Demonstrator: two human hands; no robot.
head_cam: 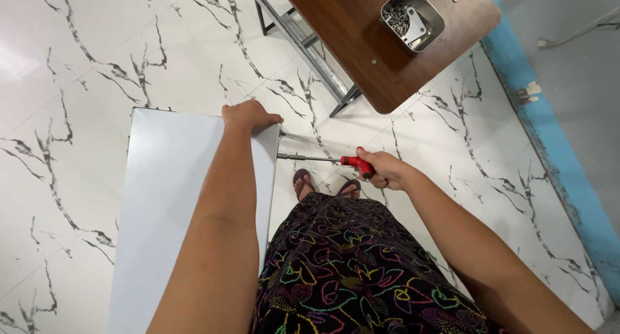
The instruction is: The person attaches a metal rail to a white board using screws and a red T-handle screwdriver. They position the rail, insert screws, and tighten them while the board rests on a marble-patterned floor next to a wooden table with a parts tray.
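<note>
My left hand [248,116] grips the top corner of the white panel [187,205] standing beside my legs; my right hand [385,169] clenches the red-handled screwdriver [326,158], tip at its edge. If my grip loosens, the driver could slip off.

White panel [174,205] cut off below; screwdriver [323,158] tip seemingly hidden behind it

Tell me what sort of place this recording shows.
Probably a home or small workshop where furniture is put together: marble-patterned tile floor, a brown wooden table bearing a metal tray of screws, and a red-handled screwdriver at a white panel.
</note>
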